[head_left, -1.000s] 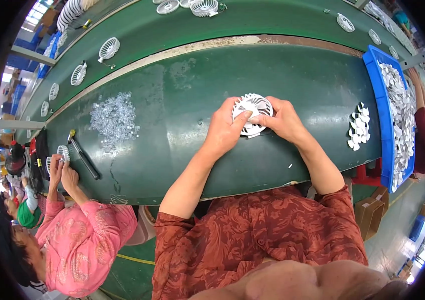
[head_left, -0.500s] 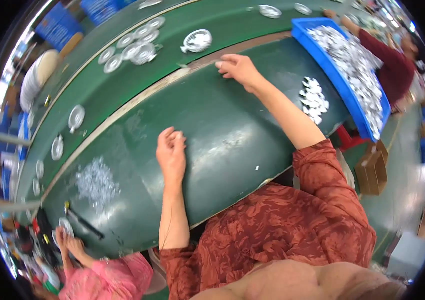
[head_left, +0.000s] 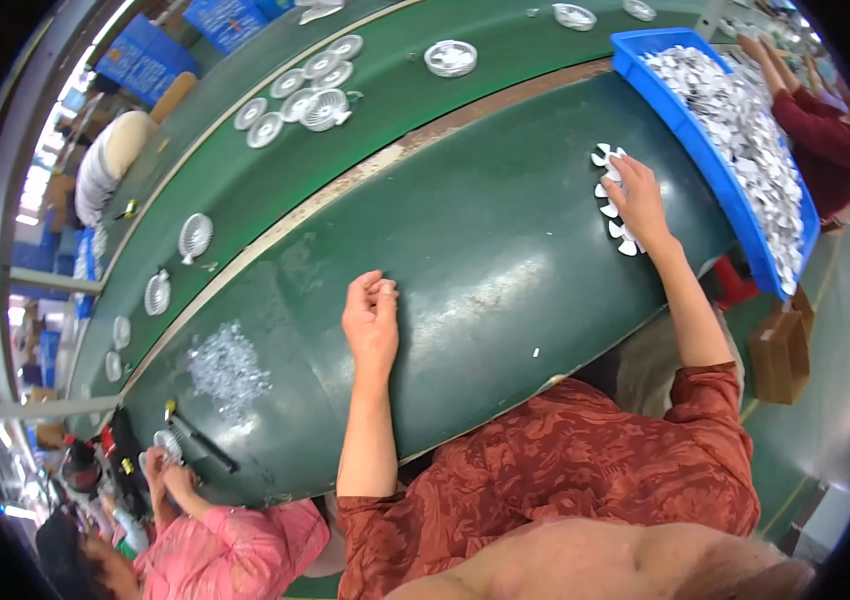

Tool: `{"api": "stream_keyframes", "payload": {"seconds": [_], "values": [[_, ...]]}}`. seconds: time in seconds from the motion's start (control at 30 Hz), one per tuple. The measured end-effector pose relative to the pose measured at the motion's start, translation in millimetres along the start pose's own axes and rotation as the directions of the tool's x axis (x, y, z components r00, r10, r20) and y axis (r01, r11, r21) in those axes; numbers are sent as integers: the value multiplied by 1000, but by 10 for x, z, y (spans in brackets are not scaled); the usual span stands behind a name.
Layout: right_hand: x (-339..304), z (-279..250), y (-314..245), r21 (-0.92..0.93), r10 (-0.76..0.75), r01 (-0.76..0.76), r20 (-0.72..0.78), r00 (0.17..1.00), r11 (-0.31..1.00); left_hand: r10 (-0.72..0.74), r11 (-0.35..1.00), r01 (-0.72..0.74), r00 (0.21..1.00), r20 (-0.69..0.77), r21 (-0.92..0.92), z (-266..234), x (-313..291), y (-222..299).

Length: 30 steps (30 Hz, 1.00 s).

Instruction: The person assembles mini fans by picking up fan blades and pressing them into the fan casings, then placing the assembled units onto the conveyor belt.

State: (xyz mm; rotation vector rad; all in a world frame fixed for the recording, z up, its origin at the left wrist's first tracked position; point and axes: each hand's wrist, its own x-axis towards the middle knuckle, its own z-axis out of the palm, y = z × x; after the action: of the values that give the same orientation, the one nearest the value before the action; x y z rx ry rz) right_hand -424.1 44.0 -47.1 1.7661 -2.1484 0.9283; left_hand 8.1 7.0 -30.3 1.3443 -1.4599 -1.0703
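My right hand (head_left: pixel 638 205) reaches over a small group of white fan-blade pieces (head_left: pixel 627 241) at the right of the green work table. Its fingers are apart and their tips touch or hover over the pieces, partly covering them. My left hand (head_left: pixel 372 325) rests above the middle of the table with its fingers curled in. Whatever it may hold is hidden. A heap of small clear pieces (head_left: pixel 230 370) lies to its left. On the belt beyond the table sits a round white fan guard (head_left: pixel 450 58).
A blue tray (head_left: pixel 685 125) full of white pieces stands at the right edge. Several round guards (head_left: pixel 323 108) lie along the green belt (head_left: pixel 375 105). A black-handled hammer (head_left: pixel 207 440) lies at left, beside a co-worker in pink (head_left: pixel 235 550). Another person (head_left: pixel 825 150) works beyond the tray.
My right hand has gone from the table's far edge to the white fan-blade pieces on the right. My left hand keeps its curled shape. The whole view has shifted slightly.
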Motion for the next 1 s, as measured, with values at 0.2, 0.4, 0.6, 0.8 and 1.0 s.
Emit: {"api": "stream_keyframes", "payload": {"seconds": [0.2,0.4,0.6,0.8,1.0], "values": [[453,414,-837,246,-439,391,183,880,887,-41,998,44,997,-67,43,21,-55,110],[629,492,-1360,207,-475,434,239,847,877,15,916,-49,996,88,398,-93,265,516],[16,232,-1763,419,-650,527,241,721,740,485,385,-289,871,74,877,-1112,1456,152],[-304,99,-1872,507,-686,532,177,705,678,397,164,61,910,-122,985,-1878,2446,-360],[-334,144,-1819,496,-672,513,215,709,700,450,205,-253,882,138,946,-838,2993,-101]]}}
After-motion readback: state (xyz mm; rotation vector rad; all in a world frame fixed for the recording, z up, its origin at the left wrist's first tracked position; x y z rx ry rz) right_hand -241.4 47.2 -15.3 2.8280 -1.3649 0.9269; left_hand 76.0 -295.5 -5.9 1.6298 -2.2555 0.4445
